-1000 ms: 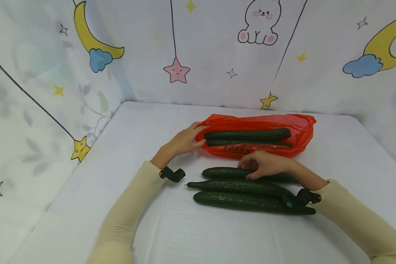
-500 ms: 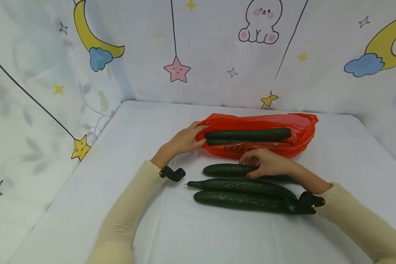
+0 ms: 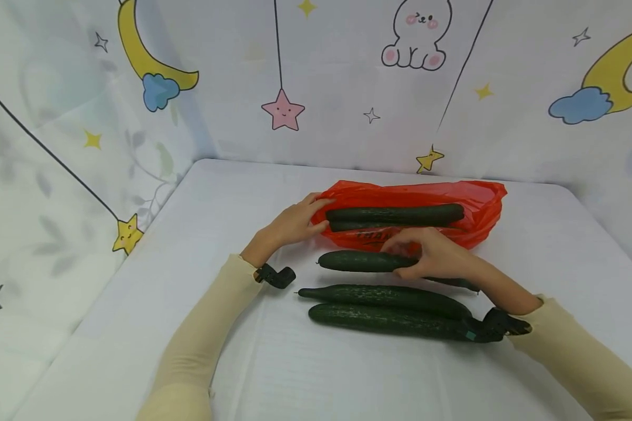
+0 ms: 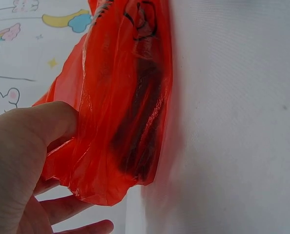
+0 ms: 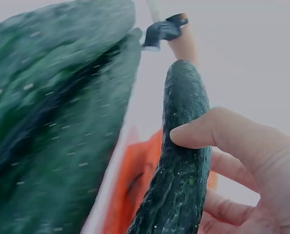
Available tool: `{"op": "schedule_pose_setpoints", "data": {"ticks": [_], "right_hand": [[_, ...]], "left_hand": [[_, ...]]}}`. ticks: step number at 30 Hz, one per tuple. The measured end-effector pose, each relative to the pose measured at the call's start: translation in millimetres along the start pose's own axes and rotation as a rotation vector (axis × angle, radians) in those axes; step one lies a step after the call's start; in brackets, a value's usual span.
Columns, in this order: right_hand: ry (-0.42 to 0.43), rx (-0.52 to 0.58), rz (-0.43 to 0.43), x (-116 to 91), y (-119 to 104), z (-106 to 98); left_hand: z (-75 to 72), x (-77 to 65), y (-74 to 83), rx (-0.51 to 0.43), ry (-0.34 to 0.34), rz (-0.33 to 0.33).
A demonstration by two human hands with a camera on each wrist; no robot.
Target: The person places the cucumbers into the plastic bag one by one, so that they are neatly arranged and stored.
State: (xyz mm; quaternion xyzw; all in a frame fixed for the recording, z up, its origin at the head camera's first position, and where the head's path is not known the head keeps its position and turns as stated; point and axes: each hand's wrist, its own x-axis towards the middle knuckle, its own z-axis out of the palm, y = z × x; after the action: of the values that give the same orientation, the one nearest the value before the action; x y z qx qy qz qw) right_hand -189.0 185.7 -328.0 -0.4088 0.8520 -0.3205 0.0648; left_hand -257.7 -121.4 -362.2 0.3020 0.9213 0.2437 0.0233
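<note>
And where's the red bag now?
In the head view, the red bag sits right of centre, beyond the right hand; the left hand grips its left end.

Red bag near far edge of desk: dark capitals "THAN" on front; left-wrist view, black marks illegible.

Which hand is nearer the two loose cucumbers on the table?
Right: the right hand is just beyond the loose cucumbers; the left hand is farther beyond and leftward, holding the red bag.
</note>
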Motion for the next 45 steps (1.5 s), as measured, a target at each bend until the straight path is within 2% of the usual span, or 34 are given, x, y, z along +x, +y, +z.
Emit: {"op": "schedule_pose_setpoints", "data": {"ticks": [5,10,20,26,32,39,45], "right_hand": [[0.021,-0.037,0.010,1.1,-12.0,-7.9],[0.047,-0.067,-0.016,4.6,-20.3,-14.6],[0.113,-0.049,-0.033,8.0,-36.1,-35.8],[0.144,-0.034,-0.084,16.9,-48.3,-47.8],[0.174,-0.053,-0.062,22.0,-56.2,-55.8],[0.201,-0.066,-0.075,27.8,-56.0,-62.0],[0.229,-0.053,-0.090,30.5,-44.9,-61.0]], "left_hand": [[-0.3,0.0,-0.4,-0.003,0.004,0.003],[-0.2,-0.7,-0.9,-0.001,0.008,0.007],[0.6,-0.8,-0.7,0.012,-0.003,0.013],[-1.7,-1.3,0.1,0.020,-0.026,-0.008],[-1.9,-1.6,-0.5,-0.007,-0.023,0.000],[-2.7,-3.4,0.9,-0.013,-0.019,-0.009],[-2.0,-1.3,0.1,-0.012,-0.028,-0.012]]}}
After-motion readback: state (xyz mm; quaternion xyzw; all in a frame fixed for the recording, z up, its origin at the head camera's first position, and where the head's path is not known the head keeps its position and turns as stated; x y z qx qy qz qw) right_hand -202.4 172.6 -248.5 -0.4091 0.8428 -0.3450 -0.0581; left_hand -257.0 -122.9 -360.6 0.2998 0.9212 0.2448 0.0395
